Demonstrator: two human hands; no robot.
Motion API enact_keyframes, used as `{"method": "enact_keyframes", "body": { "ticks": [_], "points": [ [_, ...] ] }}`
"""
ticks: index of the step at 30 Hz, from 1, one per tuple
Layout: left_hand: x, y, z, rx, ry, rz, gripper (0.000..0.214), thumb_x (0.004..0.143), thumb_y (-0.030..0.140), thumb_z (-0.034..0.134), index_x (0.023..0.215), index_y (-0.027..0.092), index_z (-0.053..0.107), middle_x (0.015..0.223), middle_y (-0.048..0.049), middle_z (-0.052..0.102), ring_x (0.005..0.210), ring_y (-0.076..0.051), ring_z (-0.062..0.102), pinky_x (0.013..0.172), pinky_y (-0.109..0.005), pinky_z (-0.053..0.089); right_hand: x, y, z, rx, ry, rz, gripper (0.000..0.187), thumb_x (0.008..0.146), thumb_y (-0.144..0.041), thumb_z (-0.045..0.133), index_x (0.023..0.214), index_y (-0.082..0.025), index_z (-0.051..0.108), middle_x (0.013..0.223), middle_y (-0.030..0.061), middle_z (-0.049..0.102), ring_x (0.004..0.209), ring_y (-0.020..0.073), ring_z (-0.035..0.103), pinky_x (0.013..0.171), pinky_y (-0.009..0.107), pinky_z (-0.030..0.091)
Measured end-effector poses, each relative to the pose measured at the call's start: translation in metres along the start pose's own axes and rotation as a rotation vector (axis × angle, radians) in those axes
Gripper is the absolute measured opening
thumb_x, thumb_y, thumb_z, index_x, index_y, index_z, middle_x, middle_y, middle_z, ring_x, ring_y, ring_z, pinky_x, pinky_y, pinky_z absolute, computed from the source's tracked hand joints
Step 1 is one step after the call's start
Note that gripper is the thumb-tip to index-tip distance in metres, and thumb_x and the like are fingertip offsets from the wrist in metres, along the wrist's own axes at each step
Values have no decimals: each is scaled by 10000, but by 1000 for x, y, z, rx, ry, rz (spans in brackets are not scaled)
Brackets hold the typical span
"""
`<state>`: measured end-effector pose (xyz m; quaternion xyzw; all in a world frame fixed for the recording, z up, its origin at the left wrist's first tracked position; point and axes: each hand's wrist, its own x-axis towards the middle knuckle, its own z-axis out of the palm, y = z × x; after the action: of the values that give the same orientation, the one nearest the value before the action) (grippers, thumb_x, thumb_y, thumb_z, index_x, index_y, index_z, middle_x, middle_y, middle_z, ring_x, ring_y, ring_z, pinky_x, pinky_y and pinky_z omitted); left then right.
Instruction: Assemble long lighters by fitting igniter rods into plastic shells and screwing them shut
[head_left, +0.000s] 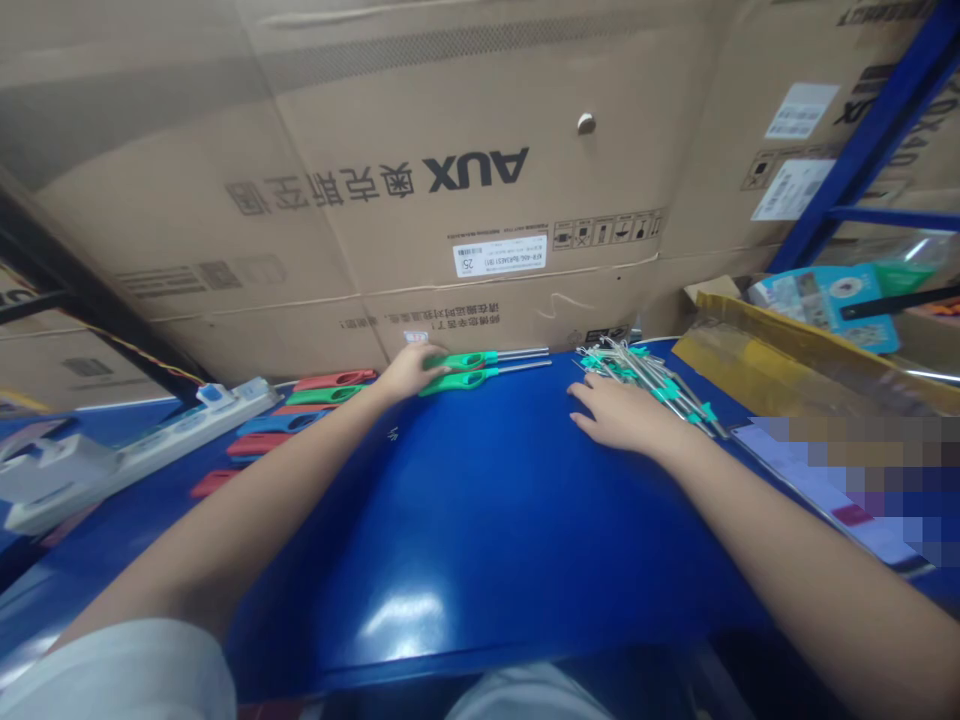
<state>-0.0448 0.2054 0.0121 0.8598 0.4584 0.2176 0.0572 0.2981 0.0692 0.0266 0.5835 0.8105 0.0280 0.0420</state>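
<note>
At the back of the table, my left hand (412, 371) is closed around the rear end of a green long-nosed lighter (469, 360) with a thin metal tube pointing right. A second green long-nosed lighter (457, 381) lies just in front of it, close to my thumb. My right hand (619, 410) rests by the front left of a pile of metal tubes with green ends (649, 372). Its fingers are apart and point left; no object shows in them, though its far side is partly hidden.
Red, green and blue lighter handles (274, 422) lie left of my left arm, beside a white power strip (142, 460). Cardboard (337, 120) walls the back of the blue table (480, 520). Right stand a yellow-taped box (795, 355) and a blue frame post (862, 130).
</note>
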Motion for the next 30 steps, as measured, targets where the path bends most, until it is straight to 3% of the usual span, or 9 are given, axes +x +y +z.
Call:
{"method": "enact_keyframes", "body": {
  "ticks": [7,19,25,30],
  "points": [
    [2,-6,4,27,28,30,322,891,409,661,1112,183,720,1166,-110,711,1113,-275,621,1060,-425,464,-1,-2,0,13,-27,17,415,984,-341,446,1314,-133,586,1262,208,588,1120,379,639,823,455,537],
    [1,2,0,152,119,89,328,871,429,646,1037,173,768,1073,-126,698,1062,-309,630,996,-465,503,4,-4,1,79,-28,261,409,980,-409,469,1260,-146,608,1370,195,507,1109,339,655,811,413,540],
    [-32,31,-26,189,180,129,407,933,427,525,1149,148,728,1168,-154,700,1163,-330,606,1028,-486,489,5,3,-8,65,32,405,363,970,-267,462,1298,-159,573,1378,196,540,1159,334,633,819,398,528],
    [-70,49,-51,204,106,157,356,933,441,554,1091,182,741,1065,-96,736,1005,-268,663,940,-415,537,8,12,-9,84,-14,459,358,955,-284,504,1291,-172,556,1334,174,608,1190,351,620,831,417,532]
  ]
}}
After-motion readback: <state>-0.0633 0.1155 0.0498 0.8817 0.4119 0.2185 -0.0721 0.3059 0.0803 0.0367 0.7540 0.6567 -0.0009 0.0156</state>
